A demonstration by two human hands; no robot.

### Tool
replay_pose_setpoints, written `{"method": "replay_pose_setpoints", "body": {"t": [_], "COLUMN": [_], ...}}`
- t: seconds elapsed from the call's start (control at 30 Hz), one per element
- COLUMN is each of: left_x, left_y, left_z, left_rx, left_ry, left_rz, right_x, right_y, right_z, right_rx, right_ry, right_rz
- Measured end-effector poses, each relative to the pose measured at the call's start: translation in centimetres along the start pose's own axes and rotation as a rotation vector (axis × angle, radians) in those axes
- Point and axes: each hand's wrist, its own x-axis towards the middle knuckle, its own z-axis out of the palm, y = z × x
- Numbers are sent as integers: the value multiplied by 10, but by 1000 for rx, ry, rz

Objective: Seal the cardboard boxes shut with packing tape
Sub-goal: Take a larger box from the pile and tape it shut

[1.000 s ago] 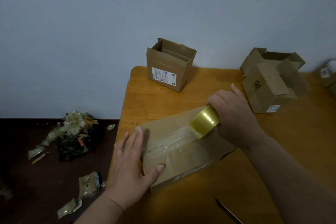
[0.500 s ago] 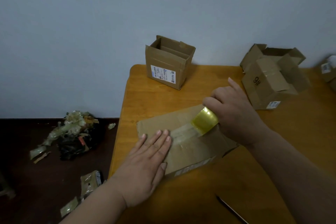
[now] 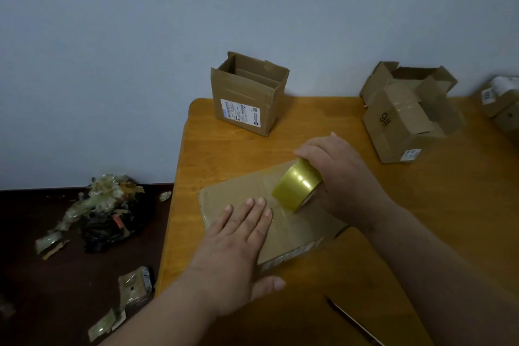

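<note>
One flat cardboard box (image 3: 252,194) lies near the left corner of the wooden table (image 3: 337,126), and that's the one being sealed. The left hand (image 3: 238,239) lies flat on its top, fingers straight, pressing down, nothing gripped. Just beyond those fingertips, the right hand (image 3: 339,177) is curled round a roll of clear yellowish packing tape (image 3: 297,187), which touches the box top w/ a shiny strip running back toward the left hand.

Risks, as I judge them:
- Tape drifts off the flap seam if the roll is steered askew; can't see the seam itself under the strip.
- Strip wrinkles or bubbles if the pressing hand lifts before it's smoothed.
- Box slides on the table if the pull outruns the downward pressure.
- The tail could stick to itself at the cut; a dark thin tool (image 3: 354,320) lies near the right forearm, poss. a cutter, can't tell.

Farther from the grip: an open upright box w/ shipping label (image 3: 247,95) beyond both hands, a box marked in pen (image 3: 404,123) w/ loose flaps past the right hand. Tape scraps (image 3: 104,205) litter the floor off the left hand's side.
</note>
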Motion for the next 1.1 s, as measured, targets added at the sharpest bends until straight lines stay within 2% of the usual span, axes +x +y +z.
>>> {"method": "replay_pose_setpoints", "body": {"t": [0.1,0.17,0.3,0.43,0.47,0.6,0.7,0.73,0.8,0.9,0.93,1.03,1.1], "left_x": [2,4,22,47,53,65,71,73,74,73,72,71,70], "left_y": [1,1,-9,-17,-19,-20,-21,-22,-26,-36,-39,-45,-46], "left_z": [-8,-21,-56,-75,-78,-84,-81,-79,-74,-65,-63,-58,-58], "left_rx": [-25,-177,-959,-1632,-1719,-1721,-1717,-1724,-1751,-1842,-1880,-1947,-1969], "left_ry": [-106,-86,112,-35,-90,-294,-325,-317,-287,-234,-215,-201,-198], "left_rz": [-17,-46,-208,-177,-160,-128,-108,-100,-81,-29,-12,23,43], "right_x": [-1,0,1,0,-1,-21,-61,-79,-115,-165,-177,-205,-216], "right_y": [0,1,1,-1,-2,4,22,28,36,36,33,16,6], "right_z": [-1,1,3,6,5,1,13,20,34,52,56,74,85], "right_rx": [82,155,287,364,381,466,419,362,263,245,238,234,148], "right_ry": [-46,-65,-42,-45,-53,-18,64,23,-162,-368,-453,-906,-1069], "right_rz": [116,170,251,353,377,547,788,875,1071,1302,1322,1246,1152]}}
